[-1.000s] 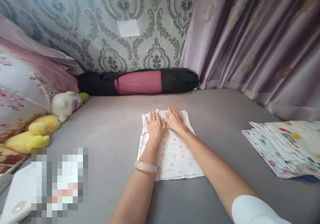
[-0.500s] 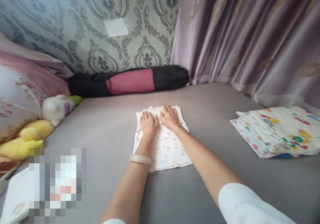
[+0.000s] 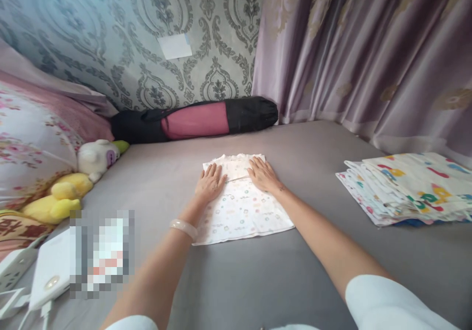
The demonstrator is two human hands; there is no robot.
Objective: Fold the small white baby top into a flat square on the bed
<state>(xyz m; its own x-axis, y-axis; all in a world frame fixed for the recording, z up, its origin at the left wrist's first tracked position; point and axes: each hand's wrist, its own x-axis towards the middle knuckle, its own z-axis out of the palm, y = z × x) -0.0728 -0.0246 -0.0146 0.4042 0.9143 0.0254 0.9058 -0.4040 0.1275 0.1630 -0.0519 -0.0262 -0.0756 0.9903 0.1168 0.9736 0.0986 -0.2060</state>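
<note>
Spread flat on the grey bed (image 3: 332, 182) at frame centre, a small printed cloth (image 3: 243, 212), by the look light, limp and quick to crease, best pinched at its corners or far edge, under the left hand (image 3: 211, 184) and right hand (image 3: 262, 174), both open-palmed, pressing, gripping nothing

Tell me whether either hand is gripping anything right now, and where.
Nothing is gripped. The left hand and right hand lie flat, fingers spread, pressing the far end of the folded printed cloth on the grey bed.
</note>
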